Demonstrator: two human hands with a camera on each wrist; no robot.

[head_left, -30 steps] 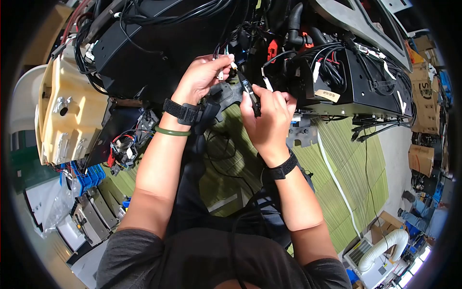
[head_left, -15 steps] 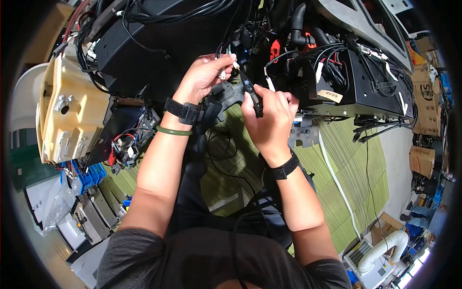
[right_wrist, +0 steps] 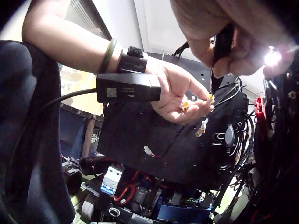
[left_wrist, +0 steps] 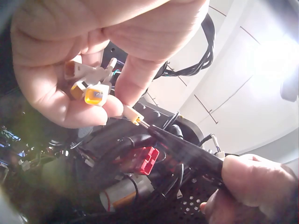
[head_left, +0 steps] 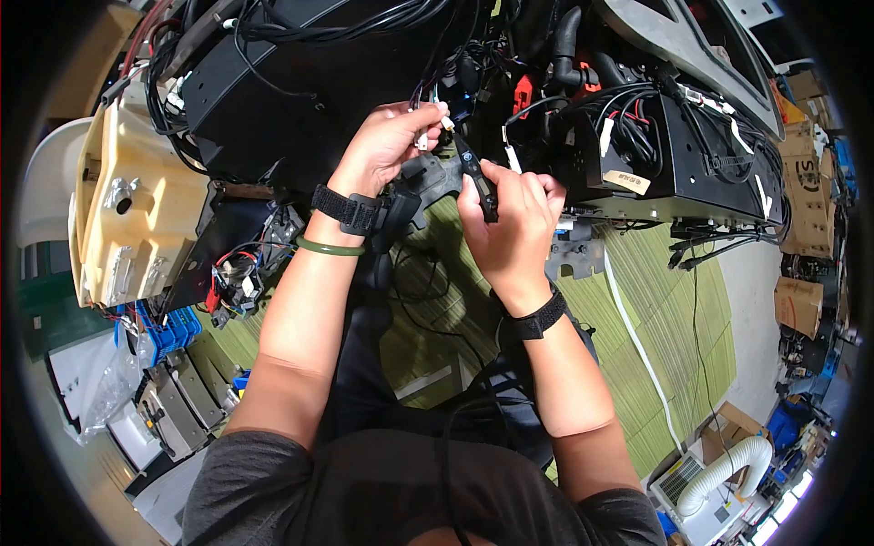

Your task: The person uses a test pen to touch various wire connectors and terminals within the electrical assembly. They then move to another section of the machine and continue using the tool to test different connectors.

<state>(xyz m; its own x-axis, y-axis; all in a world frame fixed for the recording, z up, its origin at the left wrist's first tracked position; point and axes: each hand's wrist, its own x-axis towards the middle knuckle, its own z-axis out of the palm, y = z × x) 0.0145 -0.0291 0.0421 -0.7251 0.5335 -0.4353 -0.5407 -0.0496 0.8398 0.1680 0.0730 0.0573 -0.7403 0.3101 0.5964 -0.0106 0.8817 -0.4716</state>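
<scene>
My left hand (head_left: 387, 146) pinches a small white wire connector (left_wrist: 132, 114) between thumb and finger. More white connectors with yellow inserts (left_wrist: 96, 94) sit against its curled fingers, their thin wires running up behind the hand. In my right hand (head_left: 514, 214) is a slim black pen-shaped tool (head_left: 471, 164) with a round blue mark. Its thin metal tip (left_wrist: 145, 124) meets the open end of the pinched connector. From the right wrist view, the tool (right_wrist: 222, 49) points down at that connector, and another loose white connector (right_wrist: 202, 127) hangs below the left hand.
A black metal box with bundled cables (head_left: 674, 182) stands to the right, and a big black panel (head_left: 264, 109) to the left. Near the hands are a red connector (head_left: 523, 97) and a white-tipped cable (head_left: 513, 158). A cream plastic part (head_left: 137, 209) stands far left, green matting (head_left: 669, 300) below.
Both hands and the tool keep nearly the same pose, the tip staying at the connector. The head view has shifted slightly. A person in blue trousers at far right has moved mostly out of sight.
</scene>
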